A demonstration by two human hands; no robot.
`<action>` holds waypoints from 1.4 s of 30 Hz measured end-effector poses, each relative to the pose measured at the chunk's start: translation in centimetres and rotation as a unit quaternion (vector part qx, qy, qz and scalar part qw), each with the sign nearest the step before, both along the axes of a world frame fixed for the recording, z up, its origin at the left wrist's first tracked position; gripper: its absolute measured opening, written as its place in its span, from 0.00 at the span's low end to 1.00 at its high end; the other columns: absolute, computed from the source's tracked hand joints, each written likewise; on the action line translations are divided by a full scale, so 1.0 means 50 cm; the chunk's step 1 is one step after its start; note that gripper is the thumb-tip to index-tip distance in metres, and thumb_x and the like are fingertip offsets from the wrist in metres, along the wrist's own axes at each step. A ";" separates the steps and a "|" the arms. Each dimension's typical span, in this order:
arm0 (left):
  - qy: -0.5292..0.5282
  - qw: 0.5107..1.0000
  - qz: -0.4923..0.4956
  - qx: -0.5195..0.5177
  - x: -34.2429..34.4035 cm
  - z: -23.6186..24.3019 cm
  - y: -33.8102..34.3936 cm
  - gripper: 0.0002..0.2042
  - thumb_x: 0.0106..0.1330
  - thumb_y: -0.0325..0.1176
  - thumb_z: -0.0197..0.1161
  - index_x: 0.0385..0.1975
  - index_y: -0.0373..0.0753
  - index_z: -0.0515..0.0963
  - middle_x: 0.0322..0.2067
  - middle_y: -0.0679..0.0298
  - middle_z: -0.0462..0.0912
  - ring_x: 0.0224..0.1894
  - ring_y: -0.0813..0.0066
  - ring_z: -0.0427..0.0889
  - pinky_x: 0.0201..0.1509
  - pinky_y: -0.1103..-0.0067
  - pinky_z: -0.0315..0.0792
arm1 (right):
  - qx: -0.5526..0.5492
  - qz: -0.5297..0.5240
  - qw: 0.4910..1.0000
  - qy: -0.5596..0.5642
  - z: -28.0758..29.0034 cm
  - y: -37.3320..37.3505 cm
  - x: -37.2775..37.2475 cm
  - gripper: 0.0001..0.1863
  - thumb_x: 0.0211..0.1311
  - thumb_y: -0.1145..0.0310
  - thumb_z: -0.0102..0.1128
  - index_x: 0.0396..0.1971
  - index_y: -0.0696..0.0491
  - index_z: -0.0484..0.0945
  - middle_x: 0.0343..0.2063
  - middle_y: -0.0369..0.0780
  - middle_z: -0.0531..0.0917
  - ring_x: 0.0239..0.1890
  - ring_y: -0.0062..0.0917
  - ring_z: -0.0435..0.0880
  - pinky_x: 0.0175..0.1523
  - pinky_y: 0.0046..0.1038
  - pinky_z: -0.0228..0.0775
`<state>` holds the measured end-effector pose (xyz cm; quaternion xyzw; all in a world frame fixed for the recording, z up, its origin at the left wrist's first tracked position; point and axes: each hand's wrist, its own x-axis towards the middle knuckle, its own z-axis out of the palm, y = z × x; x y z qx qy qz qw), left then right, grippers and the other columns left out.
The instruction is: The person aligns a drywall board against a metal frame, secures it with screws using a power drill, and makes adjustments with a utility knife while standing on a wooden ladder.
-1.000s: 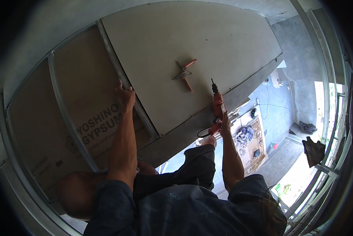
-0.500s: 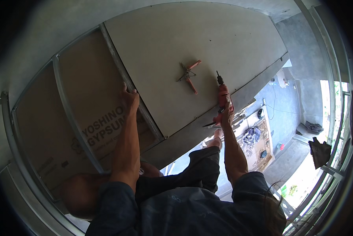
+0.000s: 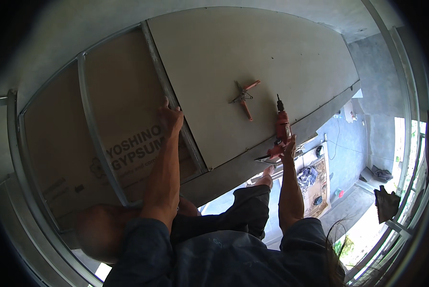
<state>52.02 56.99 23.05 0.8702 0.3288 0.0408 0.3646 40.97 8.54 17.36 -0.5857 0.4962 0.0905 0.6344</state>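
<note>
My left hand (image 3: 171, 118) is closed on the edge of a metal stud (image 3: 189, 138), with the thumb and a finger showing along it. This stud runs beside a pale gypsum board panel (image 3: 214, 52). My right hand (image 3: 289, 147) holds a red power drill (image 3: 283, 125) by its rear part, near the panel's lower right edge. The drill's dark chuck and bit point away from me. Left of the drill, on the panel, lies a pair of orange-handled snips (image 3: 244, 98) with the handles spread.
Brown printed board backing (image 3: 118, 91) shows left of the stud, crossed by another metal stud (image 3: 92, 124). My bare foot (image 3: 267, 178) is by the panel's lower edge. A floor (image 3: 341, 158) with a crumpled cloth (image 3: 306, 176) lies well below. Metal framing (image 3: 408, 196) stands at right.
The view has shifted, so the panel and tools appear farther right and slightly lower. My left hand stays at the stud and my right hand stays on the drill.
</note>
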 end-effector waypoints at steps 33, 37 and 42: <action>0.008 0.999 -0.047 -0.014 0.004 0.043 -0.017 0.31 0.57 0.19 0.67 0.64 0.25 0.67 0.57 0.34 0.73 0.62 0.41 0.75 0.63 0.63 0.74 | -0.244 0.422 0.860 -0.153 -0.032 0.231 0.322 0.34 0.54 0.66 0.68 0.62 0.52 0.68 0.36 0.41 0.84 0.38 0.29 0.83 0.48 0.36 0.75; 0.003 0.998 -0.033 -0.062 -0.002 0.049 -0.002 0.31 0.56 0.21 0.67 0.63 0.24 0.69 0.56 0.33 0.75 0.62 0.42 0.75 0.63 0.63 0.73 | -0.360 0.348 0.848 -0.175 -0.001 0.299 0.308 0.33 0.53 0.66 0.71 0.60 0.53 0.70 0.28 0.35 0.80 0.29 0.21 0.78 0.43 0.32 0.73; 0.017 0.998 -0.060 -0.001 0.000 0.052 -0.004 0.31 0.56 0.17 0.65 0.64 0.25 0.68 0.56 0.36 0.73 0.59 0.50 0.79 0.56 0.65 0.79 | -0.362 0.297 0.871 -0.150 0.088 0.354 0.307 0.33 0.54 0.62 0.72 0.59 0.50 0.69 0.29 0.38 0.83 0.33 0.32 0.83 0.47 0.38 0.74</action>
